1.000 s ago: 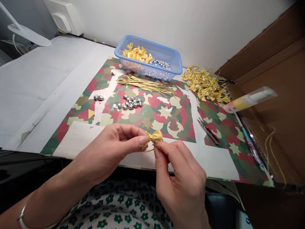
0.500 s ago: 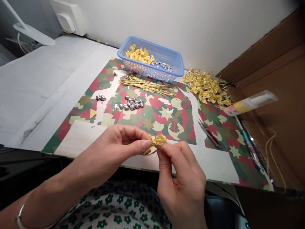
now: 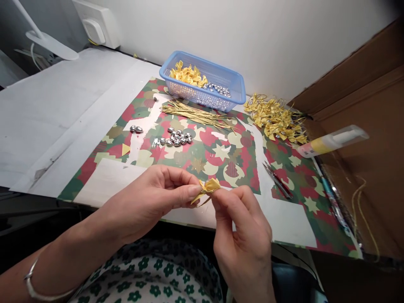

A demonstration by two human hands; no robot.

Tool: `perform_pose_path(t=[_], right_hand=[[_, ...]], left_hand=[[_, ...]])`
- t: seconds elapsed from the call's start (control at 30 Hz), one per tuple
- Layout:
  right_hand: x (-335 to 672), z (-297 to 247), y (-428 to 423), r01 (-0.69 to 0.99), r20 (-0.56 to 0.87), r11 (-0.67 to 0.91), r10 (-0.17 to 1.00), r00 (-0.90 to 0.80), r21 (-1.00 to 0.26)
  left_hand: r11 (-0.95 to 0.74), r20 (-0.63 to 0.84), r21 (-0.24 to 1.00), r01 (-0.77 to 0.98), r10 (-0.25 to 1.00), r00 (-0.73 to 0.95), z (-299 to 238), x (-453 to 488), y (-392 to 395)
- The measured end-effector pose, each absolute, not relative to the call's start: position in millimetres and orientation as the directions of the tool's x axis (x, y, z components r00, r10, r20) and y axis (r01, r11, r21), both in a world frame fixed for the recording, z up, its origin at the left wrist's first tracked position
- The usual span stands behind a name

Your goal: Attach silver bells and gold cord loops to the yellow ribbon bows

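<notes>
Both hands meet over the near edge of the table with a small yellow ribbon bow (image 3: 211, 184) between them. My left hand (image 3: 160, 189) is closed, thumb and forefinger pinching the bow's left side. At the bow's lower right, my right hand (image 3: 244, 225) is closed in a pinch on a thin gold cord (image 3: 205, 202) that hangs beneath it. The right fingertips partly cover the cord and lie against the bow. Beyond the hands, a cluster of silver beads (image 3: 178, 138) rests on the patterned sheet (image 3: 205, 155), with gold cords (image 3: 195, 112) in a bundle behind them.
A blue basket (image 3: 202, 94) at the back holds yellow bows and silver beads. Finished-looking corded bows (image 3: 276, 118) are heaped to its right. Scissors (image 3: 277, 181) and a glue bottle (image 3: 331, 141) lie at the right, beside a cardboard wall (image 3: 362, 97). More beads (image 3: 136, 128) sit left.
My right hand has shifted slightly right and away from the left. The cord loop under the bow has drawn in and hangs differently. The left hand keeps its pinch.
</notes>
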State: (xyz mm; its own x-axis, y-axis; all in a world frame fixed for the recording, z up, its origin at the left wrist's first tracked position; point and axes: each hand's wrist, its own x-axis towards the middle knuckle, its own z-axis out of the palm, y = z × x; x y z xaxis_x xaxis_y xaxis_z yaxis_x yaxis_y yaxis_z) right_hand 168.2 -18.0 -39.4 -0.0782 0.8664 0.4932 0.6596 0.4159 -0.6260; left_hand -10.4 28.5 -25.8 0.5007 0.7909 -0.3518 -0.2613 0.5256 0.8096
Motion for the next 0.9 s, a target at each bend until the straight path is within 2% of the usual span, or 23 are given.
perform_pose_path(t=[0.47, 0.9], right_hand=[[168.4, -40.6, -15.7, 0.582, 0.465, 0.423, 0.881, -0.086, -0.695], [165.0, -38.6, -12.7, 0.644, 0.541, 0.446, 0.839, -0.060, -0.621]], left_hand=[[0.556, -0.345, 0.789, -0.263, 0.754, 0.559, -27.3, -12.0, 32.8], [0.559, -0.351, 0.785, -0.266, 0.756, 0.553, -27.4, -13.9, 30.2]])
